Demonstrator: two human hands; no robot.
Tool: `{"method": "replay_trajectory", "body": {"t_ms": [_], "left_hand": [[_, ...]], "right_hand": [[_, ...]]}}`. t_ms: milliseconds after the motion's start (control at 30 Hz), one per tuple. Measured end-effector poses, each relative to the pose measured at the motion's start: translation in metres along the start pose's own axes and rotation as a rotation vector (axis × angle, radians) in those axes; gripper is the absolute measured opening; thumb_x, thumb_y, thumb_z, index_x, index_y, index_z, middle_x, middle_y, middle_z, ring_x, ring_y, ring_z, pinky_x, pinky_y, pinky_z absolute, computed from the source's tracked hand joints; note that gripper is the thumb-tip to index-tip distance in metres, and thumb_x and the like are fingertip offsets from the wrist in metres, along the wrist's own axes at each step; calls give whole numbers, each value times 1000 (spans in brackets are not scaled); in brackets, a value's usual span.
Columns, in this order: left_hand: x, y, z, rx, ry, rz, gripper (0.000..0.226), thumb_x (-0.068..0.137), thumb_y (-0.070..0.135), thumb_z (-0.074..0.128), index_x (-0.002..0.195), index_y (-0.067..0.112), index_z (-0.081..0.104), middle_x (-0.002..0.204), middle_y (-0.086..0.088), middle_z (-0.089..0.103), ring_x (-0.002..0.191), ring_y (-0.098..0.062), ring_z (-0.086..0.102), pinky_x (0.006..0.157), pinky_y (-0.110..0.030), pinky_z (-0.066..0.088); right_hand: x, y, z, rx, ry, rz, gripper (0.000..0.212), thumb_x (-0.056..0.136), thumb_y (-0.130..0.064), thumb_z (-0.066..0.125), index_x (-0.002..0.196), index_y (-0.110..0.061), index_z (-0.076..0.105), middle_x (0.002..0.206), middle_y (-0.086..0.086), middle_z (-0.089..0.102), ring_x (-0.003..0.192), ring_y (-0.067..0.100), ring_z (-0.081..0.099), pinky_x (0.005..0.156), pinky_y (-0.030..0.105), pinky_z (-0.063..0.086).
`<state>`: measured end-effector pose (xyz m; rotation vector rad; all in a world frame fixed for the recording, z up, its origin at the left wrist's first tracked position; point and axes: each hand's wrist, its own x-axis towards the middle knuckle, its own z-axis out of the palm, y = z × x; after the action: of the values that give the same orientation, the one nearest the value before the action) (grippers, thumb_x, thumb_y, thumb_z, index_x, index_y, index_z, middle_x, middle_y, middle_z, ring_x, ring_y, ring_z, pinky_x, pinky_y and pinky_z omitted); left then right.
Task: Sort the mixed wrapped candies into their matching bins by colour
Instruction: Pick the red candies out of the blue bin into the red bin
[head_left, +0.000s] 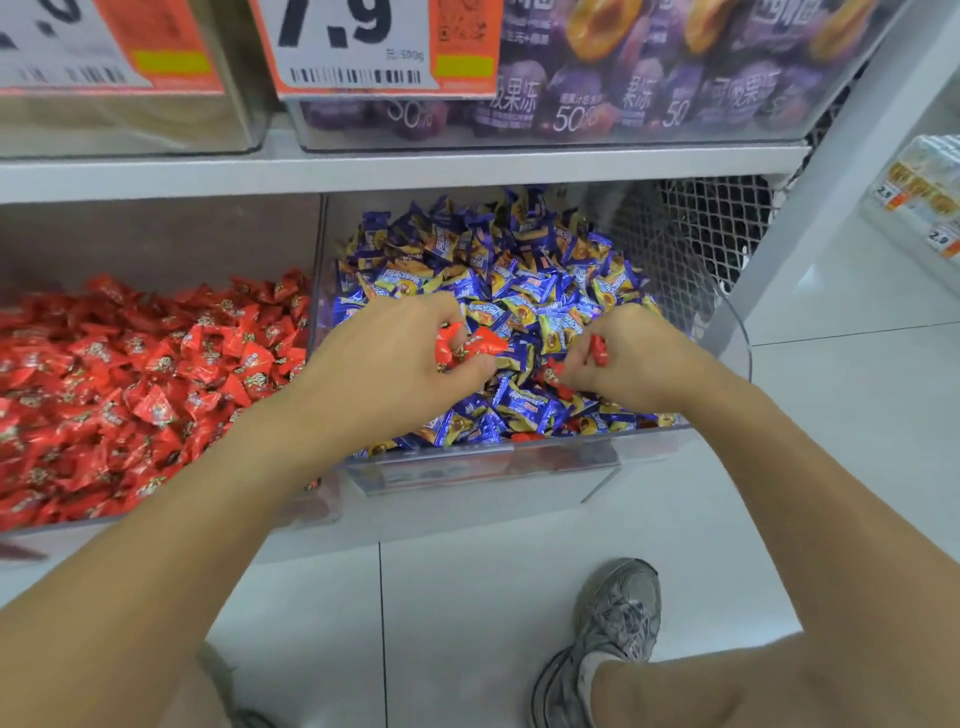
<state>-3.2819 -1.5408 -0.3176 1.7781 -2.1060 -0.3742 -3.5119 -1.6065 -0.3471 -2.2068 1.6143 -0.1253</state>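
Note:
Two clear bins stand side by side on the low shelf. The left bin (156, 234) is full of red wrapped candies (130, 384). The right bin (597, 457) holds blue-and-yellow wrapped candies (498, 270) with a few red ones mixed in near the front (550, 376). My left hand (395, 358) hovers over the blue pile and grips several red candies (472, 345) in curled fingers. My right hand (634, 358) is beside it over the same bin, pinching a red candy (599, 351).
Above, a white shelf edge (395, 166) carries clear bins with purple jelly packs (649, 78) and price tags (353, 47). Wire mesh (691, 234) backs the right bin. A white upright (831, 171) stands right. My shoe (608, 639) is on the tiled floor.

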Motion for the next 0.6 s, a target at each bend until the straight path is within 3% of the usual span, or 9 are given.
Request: {"method": "replay_trajectory", "body": {"t_ms": [67,100,200,267,400,500,600], "left_hand": [[-5,2,0,-60,70,-38,31,86,55,58,83,25,54,57,9,52,57,-4,48,52,-29,36],[-8,4,-1,-83,102,-56,32,87,56,57,84,24,53,55,10,52,56,-5,49,52,-29,36],[-18,2,-10,-146,155,-82,32,89,55,51,85,24,52,53,10,52,54,-4,49,53,-31,38],[-27,-10,-29,-167,176,-108,30,90,53,47,85,24,51,55,7,55,55,-4,51,56,-26,39],[-48,-60,-66,-88,152,-203,26,93,50,45,88,25,49,56,0,58,56,-14,54,55,-25,38],[-54,-104,-71,3,132,-272,24,92,49,52,90,25,52,64,3,59,60,-11,55,55,-26,36],[-57,-148,-70,54,79,-295,24,84,45,67,97,26,59,83,2,62,76,-15,57,65,-29,33]], "right_hand": [[-11,-1,-13,147,-32,-5,26,91,-27,68,76,-7,70,60,6,60,48,4,48,48,13,41],[-16,-3,-17,267,-40,7,23,93,-30,66,80,-11,69,60,-2,59,47,2,45,46,12,36],[-22,-25,-23,690,-63,18,22,99,-30,57,84,-14,57,68,-2,58,49,11,37,46,26,31],[-23,-54,-18,809,-91,-44,18,101,-26,54,86,-16,52,74,4,56,49,11,36,47,26,30],[-19,-131,1,696,-118,-292,11,99,-23,58,90,-18,53,74,0,58,49,4,42,51,21,37],[-1,-182,19,451,21,-363,9,96,-25,61,90,-20,56,67,-14,51,57,-2,47,56,17,32],[23,-217,32,229,131,-355,25,91,-38,66,107,-21,57,89,-9,56,82,7,49,69,22,34]]}}
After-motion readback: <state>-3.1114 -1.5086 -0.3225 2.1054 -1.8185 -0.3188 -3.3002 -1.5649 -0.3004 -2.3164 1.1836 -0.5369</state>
